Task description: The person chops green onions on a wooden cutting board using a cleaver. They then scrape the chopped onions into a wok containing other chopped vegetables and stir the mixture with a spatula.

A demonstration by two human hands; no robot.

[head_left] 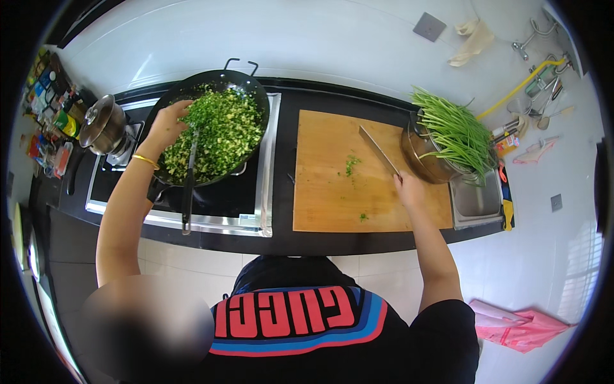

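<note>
L hand (pixel 167 126) in wok (pixel 249 83) greens (pixel 220 131); R hand (pixel 408 189) grips knife (pixel 377 149).

At your far left, a cluster of seasoning bottles and jars (pixel 48 96) with green, red and yellow labels crowds the desk end. At right, by the sink, stands a small yellow-labelled bottle (pixel 508 144).

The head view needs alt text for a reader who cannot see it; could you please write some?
A person's left hand rests on chopped greens in a black wok on a stove, while the right hand holds a cleaver over a wooden cutting board. A metal bowl of long green stalks sits at the board's right.
</note>
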